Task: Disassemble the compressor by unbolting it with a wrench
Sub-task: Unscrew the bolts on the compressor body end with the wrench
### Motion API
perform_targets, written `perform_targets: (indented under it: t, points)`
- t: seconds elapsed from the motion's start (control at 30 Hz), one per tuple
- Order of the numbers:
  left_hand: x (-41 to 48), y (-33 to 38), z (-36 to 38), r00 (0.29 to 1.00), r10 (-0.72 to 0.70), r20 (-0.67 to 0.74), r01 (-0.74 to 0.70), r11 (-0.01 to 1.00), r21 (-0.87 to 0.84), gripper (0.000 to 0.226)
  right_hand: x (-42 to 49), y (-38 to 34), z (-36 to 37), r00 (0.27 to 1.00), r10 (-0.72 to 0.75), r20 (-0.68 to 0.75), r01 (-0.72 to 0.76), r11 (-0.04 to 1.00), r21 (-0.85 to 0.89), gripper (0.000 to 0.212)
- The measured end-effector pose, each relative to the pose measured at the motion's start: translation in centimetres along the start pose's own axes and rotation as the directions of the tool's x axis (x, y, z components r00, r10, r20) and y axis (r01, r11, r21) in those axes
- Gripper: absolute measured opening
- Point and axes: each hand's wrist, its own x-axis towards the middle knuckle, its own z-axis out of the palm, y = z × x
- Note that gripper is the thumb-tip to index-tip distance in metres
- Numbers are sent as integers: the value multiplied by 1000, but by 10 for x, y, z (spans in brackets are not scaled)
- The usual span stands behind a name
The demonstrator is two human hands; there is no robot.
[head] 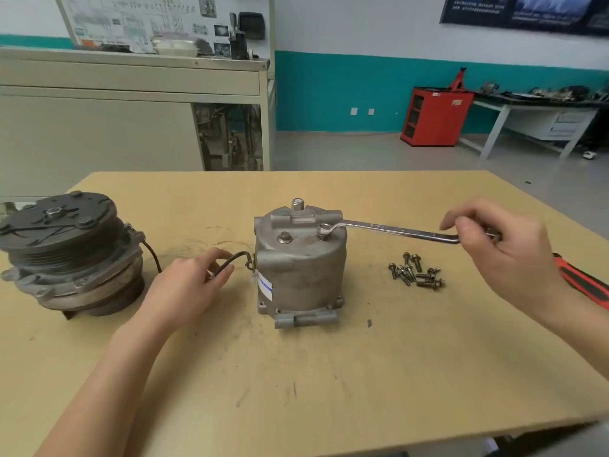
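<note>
The compressor body point(298, 265) stands upright on the table point(329, 374) between the hands, nearer the left one. It is cast metal and looks heavy and stiff. It may still twist under torque, so its plain side wall seems the place to brace it. The wrench point(395, 230) has its ring end over a top bolt point(324, 237). The right hand point(501, 245) curls round the shaft's far end, and the left hand point(188, 285) pinches the black wire point(230, 260) beside the body. Loose bolts point(415, 272) lie between body and right hand. The bolt's head is hidden by the ring. A red-handled tool point(580, 278) is cut off behind the right wrist.
</note>
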Motion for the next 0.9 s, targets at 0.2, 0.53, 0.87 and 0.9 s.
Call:
perform_targets:
  t: [0.2,0.53,0.87,0.9]
  points:
    - [2,-1,0,998,-15,55,13,999,34,30,103,70,59,845,503,183,-519,854,47,13]
    - [2,-2,-1,990,-43,131,34,997,64,32,203,-76,186,808,-158,567,410,843,-349,30]
    - [3,-5,2,983,-83,165,64,991,116,24,28,-122,82,515,-739,434,856,468,-218,23]
    - [1,-4,0,987,-62,150,50,996,80,27,17,-105,64,543,-778,316,840,501,-211,30]
